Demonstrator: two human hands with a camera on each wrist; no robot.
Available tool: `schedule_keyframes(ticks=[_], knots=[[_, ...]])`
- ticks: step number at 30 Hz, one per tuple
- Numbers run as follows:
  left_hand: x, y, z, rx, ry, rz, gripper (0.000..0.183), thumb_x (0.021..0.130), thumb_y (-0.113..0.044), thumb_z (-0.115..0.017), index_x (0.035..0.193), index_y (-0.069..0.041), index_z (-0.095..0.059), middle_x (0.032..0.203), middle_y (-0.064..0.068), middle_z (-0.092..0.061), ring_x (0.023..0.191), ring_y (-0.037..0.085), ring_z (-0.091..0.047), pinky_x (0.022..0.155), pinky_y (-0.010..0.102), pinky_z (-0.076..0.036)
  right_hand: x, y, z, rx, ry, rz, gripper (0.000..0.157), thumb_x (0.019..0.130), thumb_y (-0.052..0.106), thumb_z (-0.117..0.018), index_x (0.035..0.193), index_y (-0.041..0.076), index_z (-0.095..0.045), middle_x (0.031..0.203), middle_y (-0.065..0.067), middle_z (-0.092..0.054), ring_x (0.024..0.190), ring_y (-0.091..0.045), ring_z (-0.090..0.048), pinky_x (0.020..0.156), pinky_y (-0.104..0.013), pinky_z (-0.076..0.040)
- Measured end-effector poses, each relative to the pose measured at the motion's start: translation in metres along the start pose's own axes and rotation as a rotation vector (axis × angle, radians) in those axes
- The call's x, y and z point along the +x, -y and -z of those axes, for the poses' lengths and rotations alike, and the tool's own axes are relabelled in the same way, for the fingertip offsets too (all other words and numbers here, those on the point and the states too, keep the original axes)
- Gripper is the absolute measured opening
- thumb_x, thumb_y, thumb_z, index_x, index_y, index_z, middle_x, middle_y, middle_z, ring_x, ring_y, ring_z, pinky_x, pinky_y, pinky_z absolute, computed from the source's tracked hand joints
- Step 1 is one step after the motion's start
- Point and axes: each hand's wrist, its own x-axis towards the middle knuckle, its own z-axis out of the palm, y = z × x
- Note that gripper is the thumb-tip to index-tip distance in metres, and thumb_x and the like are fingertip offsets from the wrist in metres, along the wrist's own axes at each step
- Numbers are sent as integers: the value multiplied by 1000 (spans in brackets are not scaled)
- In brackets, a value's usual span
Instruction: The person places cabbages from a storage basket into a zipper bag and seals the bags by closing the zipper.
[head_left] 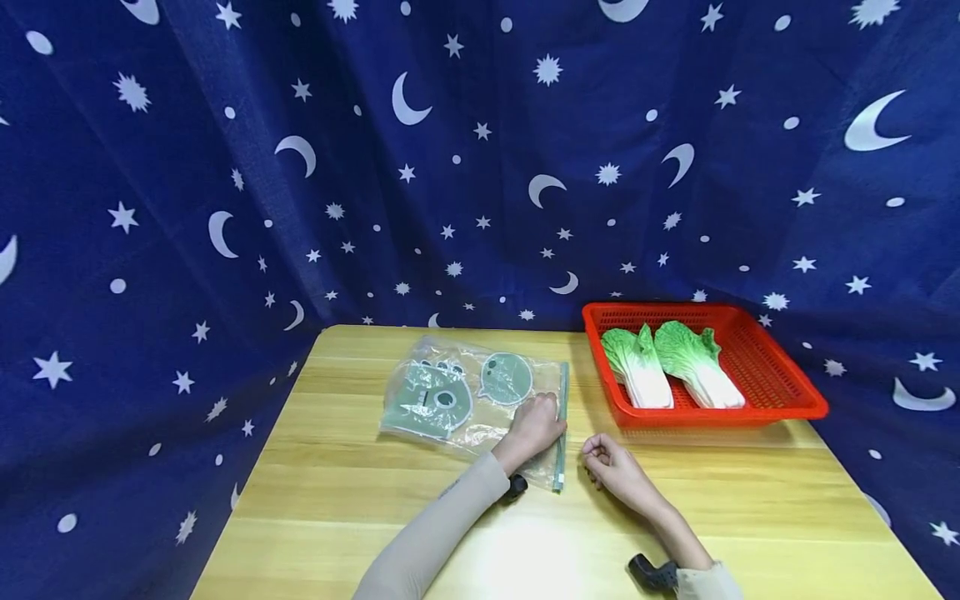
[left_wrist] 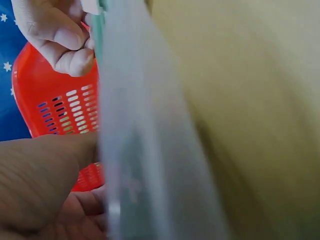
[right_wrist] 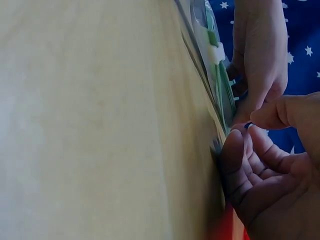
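A clear plastic zip bag (head_left: 438, 404) printed with green cartoon shapes lies flat on the wooden table. Its green zip strip (head_left: 561, 467) runs along the right side, with a white slider (right_wrist: 216, 52) near one end. My left hand (head_left: 534, 427) reaches over the bag and pinches its edge by the strip, fingers curled. Just right of the strip, my right hand (head_left: 618, 473) is held low over the table with loosely curled fingers and nothing visible in them. In the right wrist view, its thumb and fingertips come close beside the left hand.
A red plastic basket (head_left: 712, 417) with perforated walls stands at the back right of the table (head_left: 322, 483). Inside lie two Chinese cabbages (head_left: 637, 367), leaves toward the back. A dark blue curtain (head_left: 480, 208) with moons and stars hangs behind.
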Motion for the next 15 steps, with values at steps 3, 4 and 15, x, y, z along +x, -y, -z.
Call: schedule_keyframes(ticks=[3, 4, 15], knots=[[-2, 5, 4, -49, 20, -10, 15, 79, -22, -69, 75, -15, -57, 71, -1, -60, 61, 15, -57, 51, 27, -45, 1, 0, -1, 7, 10, -5, 18, 93, 8, -59, 105, -5, -53, 83, -16, -58, 60, -12, -54, 52, -26, -51], [-3, 7, 5, -73, 28, -10, 15, 79, -20, -69, 72, -15, -56, 69, -2, -58, 59, 14, -55, 51, 26, -44, 2, 1, -1, 8, 15, -6, 20, 94, 9, -60, 106, -5, -53, 85, -17, -58, 60, -12, -54, 52, -26, -51], [-13, 13, 32, -395, 62, 3, 21, 72, 7, -58, 65, -11, -49, 55, -5, -44, 48, 7, -40, 41, 18, -33, 18, 10, -6, -54, 4, -30, 25, 96, 20, -59, 109, -1, -57, 79, -13, -60, 53, -13, -54, 44, -27, -48]])
